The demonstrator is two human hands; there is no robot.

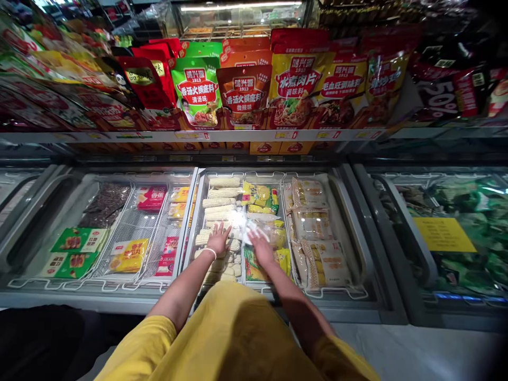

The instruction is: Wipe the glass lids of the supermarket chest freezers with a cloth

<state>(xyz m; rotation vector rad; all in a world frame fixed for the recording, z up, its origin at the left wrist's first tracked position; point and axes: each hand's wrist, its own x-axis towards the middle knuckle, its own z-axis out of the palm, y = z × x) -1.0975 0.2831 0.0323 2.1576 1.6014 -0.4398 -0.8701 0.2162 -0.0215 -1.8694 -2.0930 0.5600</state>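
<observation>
My left hand (218,240) lies palm down on the clear glass lid of the middle freezer, fingers spread, a pale bracelet at the wrist. Pale cobs of corn (222,203) show beneath that side of the glass. To its right, my right hand (262,248) presses a white cloth (252,229) against the lid, its fingertips partly blurred. Under it are yellow and green packets (260,196). Glare near the cloth washes out part of the glass.
Left, another freezer compartment holds packets, including a yellow bag (129,255). Brown-and-white packs (313,225) fill the right basket. A yellow notice (443,234) sits on the far-right freezer. Above, a shelf edge (238,135) carries seasoning pouches (198,90).
</observation>
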